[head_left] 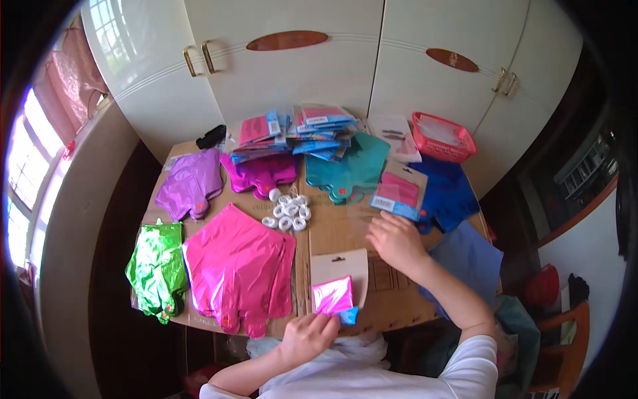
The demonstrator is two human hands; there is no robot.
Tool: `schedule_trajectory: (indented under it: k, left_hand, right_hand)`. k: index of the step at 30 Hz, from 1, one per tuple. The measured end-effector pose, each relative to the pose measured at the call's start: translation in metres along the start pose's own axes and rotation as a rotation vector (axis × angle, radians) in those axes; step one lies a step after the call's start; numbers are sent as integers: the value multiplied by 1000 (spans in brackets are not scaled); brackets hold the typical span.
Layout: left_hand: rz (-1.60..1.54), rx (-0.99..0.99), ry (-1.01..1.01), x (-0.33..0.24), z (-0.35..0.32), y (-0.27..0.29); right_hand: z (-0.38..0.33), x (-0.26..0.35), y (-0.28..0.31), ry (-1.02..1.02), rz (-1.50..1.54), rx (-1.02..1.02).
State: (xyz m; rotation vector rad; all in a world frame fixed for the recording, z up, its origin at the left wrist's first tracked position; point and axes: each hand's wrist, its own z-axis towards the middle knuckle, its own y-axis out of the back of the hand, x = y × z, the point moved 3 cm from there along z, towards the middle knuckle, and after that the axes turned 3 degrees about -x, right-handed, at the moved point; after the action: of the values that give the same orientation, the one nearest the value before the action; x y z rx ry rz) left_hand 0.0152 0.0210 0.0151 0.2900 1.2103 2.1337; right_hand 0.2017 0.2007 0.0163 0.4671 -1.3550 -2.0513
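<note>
Counter (332, 229), surfaced in brown cardboard; clock positions are read from its centre.

Left hand (310, 337), six o'clock: fingers curled, grasping the lower edge of a pink foil packet (334, 297). Packet, folded and shiny, lies at five o'clock over the lower half of a white hang card (340, 265) with a dark hanging slot at its top; a small blue portion (348, 316) shows at the packet's lower right corner.

Right hand (399, 241), three o'clock: palm down, fingertips at the lower edge of a carded pink package (399, 191) with a blue bottom band, at two o'clock. Whether the fingers grip it cannot be told.

Flat foil pieces: purple foil (189, 183), ten o'clock; magenta foil (256, 174), eleven; teal foil (362, 163), one; royal blue foil (452, 193), between two and three; pale blue foil (468, 263), just past three; hot pink foil (236, 266), eight; green foil (158, 266), crinkled, between eight and nine, beside the hot pink.

White ring-shaped rolls (289, 213), one cluster, just off centre toward ten.

Stacked carded packages, pink and blue: one pile (322, 136) at twelve, a second pile (258, 136) at eleven, touching.

Red plastic basket (446, 152), two o'clock, whitish contents.

White cabinet doors (279, 73), brass handles, beyond the counter at twelve.
</note>
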Motion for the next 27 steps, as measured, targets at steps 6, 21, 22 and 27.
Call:
schedule_trajectory:
  k: [6, 21, 22, 27]
  left_hand:
    - [-7, -81, 109, -5, -14, 2]
    - [193, 126, -235, -15, 4, -4]
    - [191, 119, -247, -15, 3, -7]
    - [206, 124, -371, -18, -1, -13]
  right_hand:
    - [-40, 20, -23, -2, 28, -63]
    - [-45, 34, -14, 0, 119, -152]
    - [-44, 35, -14, -18, 133, -132]
    - [-37, 44, -10, -43, 203, -83]
